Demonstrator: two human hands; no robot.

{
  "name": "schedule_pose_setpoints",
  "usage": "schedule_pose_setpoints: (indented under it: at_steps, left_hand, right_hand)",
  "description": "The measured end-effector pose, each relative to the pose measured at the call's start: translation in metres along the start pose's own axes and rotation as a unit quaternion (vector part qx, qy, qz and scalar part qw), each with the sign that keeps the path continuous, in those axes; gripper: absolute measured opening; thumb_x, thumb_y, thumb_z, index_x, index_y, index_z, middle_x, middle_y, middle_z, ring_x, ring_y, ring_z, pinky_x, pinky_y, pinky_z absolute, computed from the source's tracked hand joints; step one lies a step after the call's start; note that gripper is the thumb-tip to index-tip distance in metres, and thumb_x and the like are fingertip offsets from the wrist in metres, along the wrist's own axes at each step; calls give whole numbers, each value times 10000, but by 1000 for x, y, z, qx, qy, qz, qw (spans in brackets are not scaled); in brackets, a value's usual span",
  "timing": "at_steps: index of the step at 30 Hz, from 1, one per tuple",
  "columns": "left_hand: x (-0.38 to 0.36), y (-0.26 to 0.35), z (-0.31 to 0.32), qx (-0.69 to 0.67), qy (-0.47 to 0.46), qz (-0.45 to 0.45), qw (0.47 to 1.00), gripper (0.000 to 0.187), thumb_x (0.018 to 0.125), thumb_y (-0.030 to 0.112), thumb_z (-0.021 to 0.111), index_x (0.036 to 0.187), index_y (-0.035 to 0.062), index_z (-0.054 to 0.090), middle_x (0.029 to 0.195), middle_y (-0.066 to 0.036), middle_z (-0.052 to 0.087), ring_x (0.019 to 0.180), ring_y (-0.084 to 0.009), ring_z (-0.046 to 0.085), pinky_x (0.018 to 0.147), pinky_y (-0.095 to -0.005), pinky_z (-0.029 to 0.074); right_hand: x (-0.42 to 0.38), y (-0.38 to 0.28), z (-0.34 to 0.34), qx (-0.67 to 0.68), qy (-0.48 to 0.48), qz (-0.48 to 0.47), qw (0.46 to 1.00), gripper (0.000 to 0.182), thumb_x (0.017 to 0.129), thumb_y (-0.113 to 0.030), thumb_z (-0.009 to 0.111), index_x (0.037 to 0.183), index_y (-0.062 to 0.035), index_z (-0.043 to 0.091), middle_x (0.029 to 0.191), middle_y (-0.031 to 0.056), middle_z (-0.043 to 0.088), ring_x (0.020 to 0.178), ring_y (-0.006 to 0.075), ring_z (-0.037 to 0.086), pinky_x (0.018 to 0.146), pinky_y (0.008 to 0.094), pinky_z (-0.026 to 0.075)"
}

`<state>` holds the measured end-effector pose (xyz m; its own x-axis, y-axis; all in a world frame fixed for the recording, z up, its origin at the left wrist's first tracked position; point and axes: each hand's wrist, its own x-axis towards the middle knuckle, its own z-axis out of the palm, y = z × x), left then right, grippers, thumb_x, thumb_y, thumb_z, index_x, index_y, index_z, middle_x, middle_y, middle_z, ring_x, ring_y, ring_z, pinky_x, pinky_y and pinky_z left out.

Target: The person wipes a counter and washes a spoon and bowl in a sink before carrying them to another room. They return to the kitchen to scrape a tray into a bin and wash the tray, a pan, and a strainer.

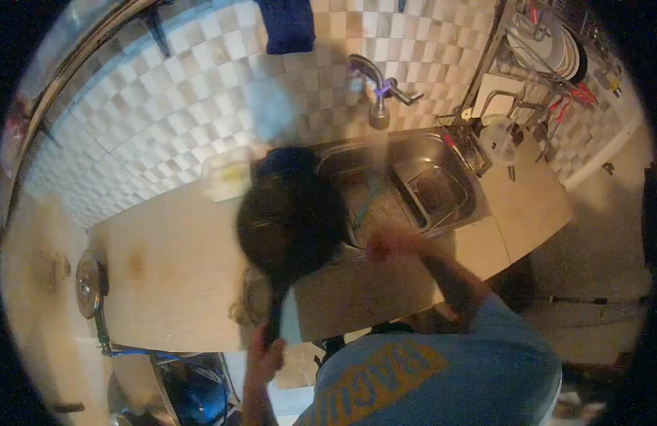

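My left hand [263, 356] is wrapped round the handle of a dark frying pan [293, 224], which is raised over the counter at the left side of the sink. The pan is blurred, and it hides part of the counter and the sink's left edge. My right hand [394, 246] is smeared by motion at the front rim of the metal sink [476, 206]; its fingers cannot be made out. A thin teal streak [365, 211] shows in the left basin, too blurred to name. Water appears to fall from the faucet [378, 117].
A pale container [225, 179] with something yellow stands against the tiled wall. A rack with plates [548, 53] and a clear plastic jug [495, 135] are at the right. A round metal lid-like thing [89, 284] sits at the counter's left end. Dark cloth [289, 28] hangs above.
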<state>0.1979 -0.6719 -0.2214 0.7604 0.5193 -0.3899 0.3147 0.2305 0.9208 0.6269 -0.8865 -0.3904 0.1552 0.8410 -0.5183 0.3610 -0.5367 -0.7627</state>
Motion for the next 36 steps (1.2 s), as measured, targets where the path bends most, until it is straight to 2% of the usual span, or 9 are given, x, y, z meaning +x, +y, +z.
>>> schedule_pose_setpoints:
  at_steps: [2, 4, 7, 9, 13, 15, 16, 20, 36]
  left_hand:
    - [40, -6, 71, -3, -96, -76, 992, 414, 918, 202, 598, 1270, 35, 457, 775, 15, 538, 540, -58, 453, 437, -234, 372]
    - [79, -23, 151, 14, -112, 8, 994, 422, 923, 191, 582, 1287, 25, 448, 1006, -92, 586, 946, -203, 575, 838, -339, 472]
    - [130, -60, 265, 75, -11, 151, 986, 385, 932, 187, 558, 1281, 46, 477, 1114, -139, 587, 1087, -273, 556, 957, -380, 436]
    - [149, -46, 291, 234, 15, 141, 962, 335, 945, 228, 529, 1242, 73, 520, 1079, -145, 611, 1046, -295, 585, 929, -389, 464]
    - [223, 80, 234, 656, -203, 56, 725, 319, 950, 285, 458, 1117, 43, 583, 1034, -167, 629, 1044, -379, 578, 865, -466, 486]
    - [327, 43, 138, 495, 141, 221, 828, 198, 883, 180, 505, 948, 51, 640, 888, -173, 648, 828, -354, 630, 660, -471, 504]
    - [350, 72, 101, 486, 205, 365, 767, 200, 867, 179, 530, 947, 30, 635, 900, -191, 633, 856, -364, 609, 699, -472, 496]
    - [495, 96, -72, 730, 249, 84, 630, 268, 828, 205, 567, 1016, 24, 626, 1000, -213, 641, 963, -385, 596, 840, -457, 482]
    - [431, 116, -63, 380, 100, 177, 902, 310, 930, 282, 585, 1121, 40, 561, 927, -63, 598, 818, -144, 568, 681, -299, 474]
  right_hand:
    - [-33, -54, 45, 334, -258, 20, 906, 396, 987, -291, 481, 1276, -28, 540, 1217, 112, 599, 1074, 198, 598, 929, 377, 494]
    - [-55, -47, 56, 283, -68, -40, 956, 385, 980, -316, 489, 1221, -27, 570, 1160, 108, 615, 1026, 207, 608, 904, 377, 497]
    - [-50, -36, 68, 186, 153, -169, 956, 386, 970, -355, 501, 1139, -27, 615, 1076, 101, 638, 955, 220, 622, 867, 378, 500]
    - [-63, 9, 39, 457, 60, -23, 887, 341, 974, -309, 490, 1156, -34, 576, 958, 86, 639, 878, 223, 624, 839, 382, 505]
    - [-110, 5, -21, 515, 13, -7, 857, 256, 942, -276, 545, 1055, -50, 585, 738, 43, 577, 667, 184, 588, 646, 376, 517]
    - [-131, -13, -33, 592, -21, 32, 805, 174, 928, -209, 576, 1032, -76, 534, 697, 0, 526, 607, 143, 537, 616, 343, 522]
    - [-131, -4, -32, 602, -17, 64, 796, 189, 930, -218, 573, 1048, -76, 529, 692, -2, 518, 598, 139, 532, 585, 329, 510]
    - [-138, 28, -30, 641, -36, 117, 758, 244, 934, -253, 574, 1103, -91, 507, 678, -11, 493, 562, 118, 506, 486, 283, 461]
    - [-211, -10, 22, 52, 358, 136, 922, 554, 915, -373, 576, 1328, -43, 410, 944, 184, 645, 778, 315, 654, 638, 428, 507]
